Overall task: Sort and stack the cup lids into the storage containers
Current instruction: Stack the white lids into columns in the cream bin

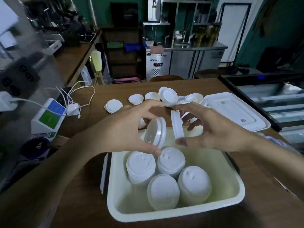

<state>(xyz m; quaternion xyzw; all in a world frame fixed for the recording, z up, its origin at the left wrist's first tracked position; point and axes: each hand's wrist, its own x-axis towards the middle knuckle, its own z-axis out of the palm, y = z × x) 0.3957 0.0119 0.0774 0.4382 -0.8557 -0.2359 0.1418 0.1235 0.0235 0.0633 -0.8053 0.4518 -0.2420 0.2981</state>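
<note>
A dim café back room with green walls and a steel counter [185, 60] lies behind a long wooden table [82, 203]. Above the table's near end, the left hand [130, 127] curls thumb and fingers round the rim of what looks like a pair of nested lids [156, 133], tilted on edge. The right hand [218, 129] pinches a single lid [176, 125] by its rim, thumb below and fingers above, also on edge. The two are held close, facing each other but apart, just over the far wall of the storage tub [164, 213]. These lids look like thin moulded plastic: almost weightless, springy and smooth enough to slip. They would likely dent if squeezed across the dome, so the stiffer outer rim is the place to hold, as both hands do. Lined up, they should nest under light pressure. In the tub four stacks of lids [140, 167] stand close together, leaning a little. Beyond the hands, loose lids [168, 97] are scattered over the far table, a flat white cover [236, 111] lies to the right, and a charger [72, 109] with white cables sits to the left
</note>
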